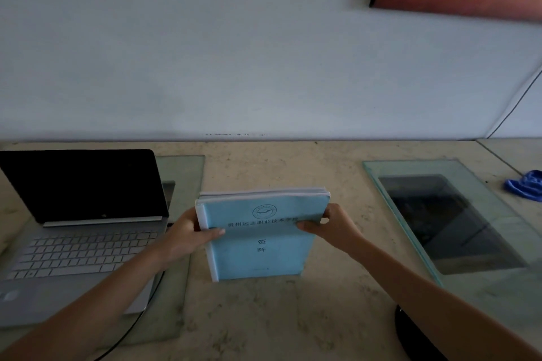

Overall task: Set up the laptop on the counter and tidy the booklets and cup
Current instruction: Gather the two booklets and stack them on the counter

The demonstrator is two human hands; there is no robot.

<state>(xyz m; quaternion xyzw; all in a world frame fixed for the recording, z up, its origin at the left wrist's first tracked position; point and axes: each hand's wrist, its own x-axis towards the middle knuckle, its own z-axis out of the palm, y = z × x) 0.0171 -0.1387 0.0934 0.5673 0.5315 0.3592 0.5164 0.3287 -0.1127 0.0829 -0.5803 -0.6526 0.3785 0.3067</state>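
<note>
Both hands gripped the blue booklets (261, 237) mid-counter (264, 316), stack stood on its lower edge: left hand (187, 236) closed on the spine side, right hand (333, 224) closed on the opposite edge. Laptop (85, 228) sat open at left, screen dark, just beside the booklets.

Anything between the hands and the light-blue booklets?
No. The left hand and right hand already grip the stack of light-blue paper booklets by its side edges, thumbs on the cover; nothing visible sits between.
</note>
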